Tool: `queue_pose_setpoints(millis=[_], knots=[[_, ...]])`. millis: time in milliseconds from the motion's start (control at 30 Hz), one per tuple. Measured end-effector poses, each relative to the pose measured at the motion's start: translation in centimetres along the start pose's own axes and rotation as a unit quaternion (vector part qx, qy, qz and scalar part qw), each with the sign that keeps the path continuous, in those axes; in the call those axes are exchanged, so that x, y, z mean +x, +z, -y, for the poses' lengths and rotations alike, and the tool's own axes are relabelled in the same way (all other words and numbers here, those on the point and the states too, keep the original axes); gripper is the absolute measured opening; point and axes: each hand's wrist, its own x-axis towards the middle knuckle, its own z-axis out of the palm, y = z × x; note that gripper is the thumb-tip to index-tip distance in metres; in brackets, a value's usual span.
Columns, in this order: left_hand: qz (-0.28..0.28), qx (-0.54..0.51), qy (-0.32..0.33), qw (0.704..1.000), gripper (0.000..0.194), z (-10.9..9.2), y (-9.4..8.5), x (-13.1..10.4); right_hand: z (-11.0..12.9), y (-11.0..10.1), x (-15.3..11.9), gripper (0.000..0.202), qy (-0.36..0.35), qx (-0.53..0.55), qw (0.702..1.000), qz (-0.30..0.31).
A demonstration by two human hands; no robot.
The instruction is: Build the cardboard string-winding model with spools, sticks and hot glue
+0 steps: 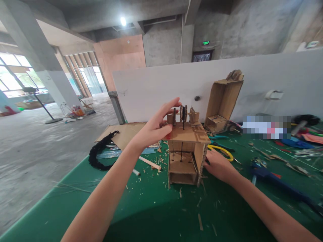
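A small cardboard box model point(188, 134) stands upright on the green table. Round cardboard discs point(183, 113) sit on a thin axle between two brackets on its top, and a dark thin rod point(181, 151) runs down from them into the open front. My left hand point(157, 126) grips the top left of the model, thumb on its edge near a red patch, index finger stretched up beside the discs. Low at the right wall is my right hand point(219, 164); the box hides most of its fingers, so their grip does not show.
A taller open cardboard box point(220, 104) stands behind, by the white partition point(151, 94). Yellow-handled pliers point(224, 151) and a dark blue tool point(277, 185) lie right. To the left are a black fuzzy strip point(94, 156), sticks point(150, 163) and scraps.
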Motion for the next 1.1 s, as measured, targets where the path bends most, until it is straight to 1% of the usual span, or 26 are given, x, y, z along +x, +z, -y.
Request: queue_pose_setpoints(millis=[100, 200, 333, 500, 633, 767, 933, 1033, 1100], knots=[[0.01, 0.027, -0.008, 1.0, 0.066, 0.11, -0.12, 0.01, -0.06, 0.07, 0.04, 0.018, -0.001, 0.001, 1.0, 0.002], [0.012, 0.027, -0.01, 1.0, 0.068, 0.24, -0.17, -0.06, -0.09, 0.07, 0.02, 0.019, -0.003, 0.002, 1.0, 0.003], [0.025, -0.022, -0.041, 0.999, 0.065, 0.18, -0.07, -0.17, 0.01, -0.09, -0.06, 0.019, 0.0, 0.004, 1.0, 0.004], [0.014, -0.05, -0.081, 0.995, 0.064, 0.07, -0.1, -0.23, 0.17, -0.23, -0.02, 0.021, 0.008, 0.006, 1.0, 0.004], [0.02, -0.076, -0.092, 0.993, 0.065, 0.45, -0.13, -0.28, 0.18, -0.21, 0.03, 0.021, 0.008, 0.005, 1.0, 0.004], [0.016, -0.081, -0.077, 0.994, 0.061, 0.71, 0.02, -0.29, 0.09, -0.14, -0.04, 0.021, -0.002, 0.004, 1.0, 0.002], [-0.017, -0.025, -0.009, 0.999, 0.043, 0.5, 0.18, -0.16, -0.12, 0.06, -0.06, 0.022, -0.015, 0.001, 1.0, -0.001], [-0.016, -0.012, -0.005, 1.0, 0.034, 0.29, 0.24, -0.15, -0.24, 0.19, -0.01, 0.021, -0.023, 0.001, 1.0, -0.002], [-0.012, -0.011, -0.007, 1.0, 0.031, 0.2, 0.27, -0.18, -0.3, 0.26, 0.0, 0.02, -0.027, 0.0, 1.0, -0.004]])
